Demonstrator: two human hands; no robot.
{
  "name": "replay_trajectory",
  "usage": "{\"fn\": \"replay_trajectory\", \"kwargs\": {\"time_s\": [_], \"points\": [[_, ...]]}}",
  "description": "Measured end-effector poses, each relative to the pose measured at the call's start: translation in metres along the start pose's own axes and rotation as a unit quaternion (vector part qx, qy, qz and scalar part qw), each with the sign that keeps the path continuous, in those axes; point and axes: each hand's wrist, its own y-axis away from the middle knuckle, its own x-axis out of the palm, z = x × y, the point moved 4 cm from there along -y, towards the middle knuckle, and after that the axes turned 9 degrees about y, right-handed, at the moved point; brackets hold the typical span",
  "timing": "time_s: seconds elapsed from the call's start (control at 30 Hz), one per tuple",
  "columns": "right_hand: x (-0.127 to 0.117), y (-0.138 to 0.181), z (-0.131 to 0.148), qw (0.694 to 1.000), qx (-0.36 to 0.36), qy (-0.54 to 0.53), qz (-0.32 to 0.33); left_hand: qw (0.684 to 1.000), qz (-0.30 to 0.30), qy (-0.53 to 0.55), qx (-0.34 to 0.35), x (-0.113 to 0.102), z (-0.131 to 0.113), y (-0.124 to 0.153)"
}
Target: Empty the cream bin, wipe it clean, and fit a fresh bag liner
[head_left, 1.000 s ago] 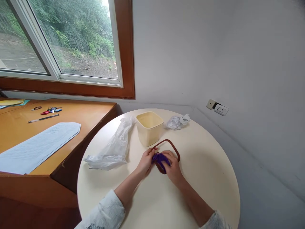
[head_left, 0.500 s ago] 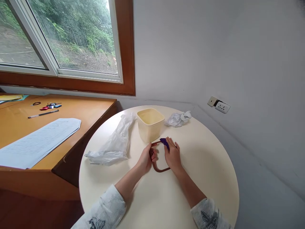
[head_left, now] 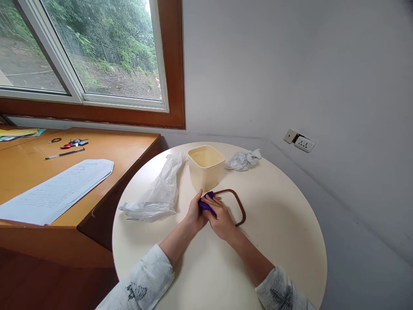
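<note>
- Together at the purple fabric cloth (head_left: 207, 208), both hands meet: my right hand (head_left: 222, 221) is clamped on it, fingers bent over the top, while my left hand (head_left: 195, 215) cups its near-left side, thumb raised. What my left fingers close on is hidden, so I cannot tell.
- Between my hands the cloth covers the left part of a brown, rounded-square frame (head_left: 240, 203). Its far and right sides show outside my grip, over the table, and its middle is open or see-through.
- As I judge it, the rubbing is under way and unfinished: the cloth is on the left part, and the sides in sight are outside it. Whether those have been rubbed already I cannot tell.
- Counting what is close by: one cloth, one frame, and one cream square plastic tub (head_left: 205, 178) standing upright just beyond my hands.
- Two plastic bags: one white, translucent, spread-out bag (head_left: 161, 189) left of the tub, and one pale, knotted, crumpled bag (head_left: 240, 161) right of it.
- All of these are at one round white table (head_left: 274, 215).
- On the orange-brown wooden desk (head_left: 129, 142) I count one slim dark pen (head_left: 64, 153); the white written papers (head_left: 64, 189) overlap too much to count.
</note>
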Motion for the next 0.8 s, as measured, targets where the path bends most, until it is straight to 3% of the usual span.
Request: {"fn": "replay_trajectory", "kwargs": {"time_s": [0.27, 0.53, 0.7, 0.8], "points": [[-0.013, 0.023, -0.005, 0.995, 0.015, -0.087, 0.039, 0.995, -0.072, -0.071, 0.006, -0.011, -0.001, -0.007], [-0.033, 0.04, -0.004, 0.998, -0.028, -0.024, 0.06, 0.99, -0.049, -0.124, 0.045, -0.014, -0.001, -0.012], [-0.048, 0.048, -0.022, 0.997, -0.057, 0.039, 0.023, 0.991, -0.057, -0.103, 0.059, -0.013, -0.006, -0.011], [-0.062, 0.053, -0.04, 0.996, -0.026, 0.078, -0.044, 0.992, -0.064, -0.097, 0.051, -0.013, -0.009, -0.009]]}}
